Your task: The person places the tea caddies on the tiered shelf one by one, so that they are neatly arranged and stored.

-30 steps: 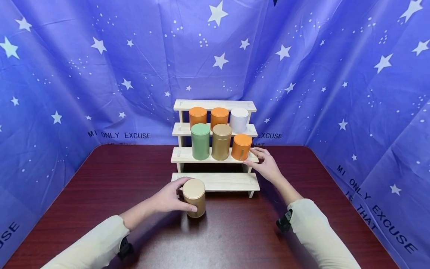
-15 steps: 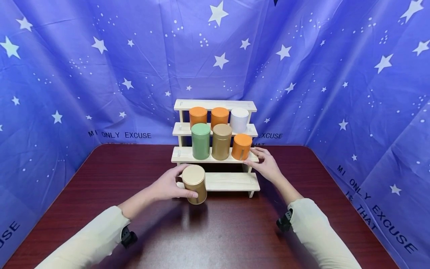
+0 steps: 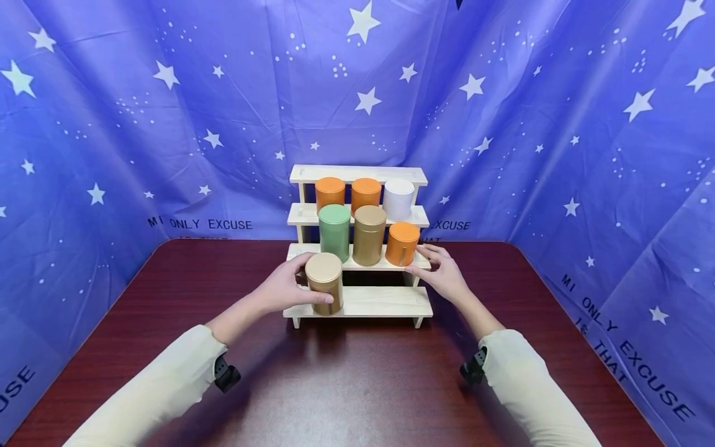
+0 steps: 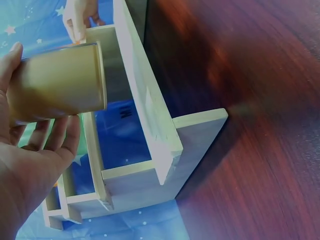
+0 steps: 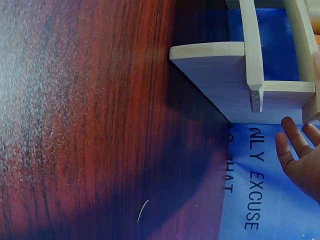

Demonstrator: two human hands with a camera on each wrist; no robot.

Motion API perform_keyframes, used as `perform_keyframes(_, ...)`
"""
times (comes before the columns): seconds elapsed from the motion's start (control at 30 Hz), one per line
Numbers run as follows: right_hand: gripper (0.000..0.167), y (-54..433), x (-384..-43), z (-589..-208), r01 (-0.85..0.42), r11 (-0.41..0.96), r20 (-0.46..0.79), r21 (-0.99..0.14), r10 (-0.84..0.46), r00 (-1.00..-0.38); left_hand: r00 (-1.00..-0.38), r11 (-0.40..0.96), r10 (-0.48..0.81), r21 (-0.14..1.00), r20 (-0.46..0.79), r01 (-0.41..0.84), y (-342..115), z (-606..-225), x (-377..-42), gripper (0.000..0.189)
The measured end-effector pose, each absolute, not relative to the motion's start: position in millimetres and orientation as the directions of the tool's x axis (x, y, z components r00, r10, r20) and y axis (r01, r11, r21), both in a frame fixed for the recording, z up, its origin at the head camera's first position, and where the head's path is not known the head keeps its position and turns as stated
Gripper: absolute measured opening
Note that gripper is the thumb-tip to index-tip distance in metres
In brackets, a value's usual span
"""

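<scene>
In the head view my left hand (image 3: pixel 287 285) grips a gold tin (image 3: pixel 324 282), thumb across its front and fingers around the far side. The tin is upright and overlaps the left part of the lowest step of a pale wooden display stand (image 3: pixel 385 302). The left wrist view shows the tin (image 4: pixel 57 82) close over that step's board, its lid end hidden. My right hand (image 3: pixel 444 276) holds the right end of the second step, thumb at the front edge, fingers behind. Right beside its fingertips stands an orange tin (image 3: pixel 402 244).
A green tin (image 3: pixel 334 233) and another gold tin (image 3: pixel 368 236) share the second step with the orange one. Two orange tins, one of them the left orange tin (image 3: pixel 329 192), and a white tin (image 3: pixel 398 198) stand on the third. A starry blue cloth (image 3: pixel 357 81) hangs behind the dark red table (image 3: pixel 357 385).
My left hand has lifted the gold tin from in front of the stand up and forward, over the left part of the lowest step. The right hand has stayed in place.
</scene>
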State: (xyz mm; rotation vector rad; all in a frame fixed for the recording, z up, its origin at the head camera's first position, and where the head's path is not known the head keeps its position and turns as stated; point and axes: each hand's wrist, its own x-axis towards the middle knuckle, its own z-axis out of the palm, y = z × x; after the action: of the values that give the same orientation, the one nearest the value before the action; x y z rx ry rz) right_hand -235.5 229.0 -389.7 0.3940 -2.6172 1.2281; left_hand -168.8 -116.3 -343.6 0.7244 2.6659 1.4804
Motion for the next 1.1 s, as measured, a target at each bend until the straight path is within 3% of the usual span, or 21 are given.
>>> perform_keyframes(1.1, 0.067, 229, -236, -391, -0.332, 0.612, 0.312, -0.718, -0.143, -0.939, -0.931, 0.451, 0.31, 0.833, 0.191, 0.321, -103, -362, -189, 0.076)
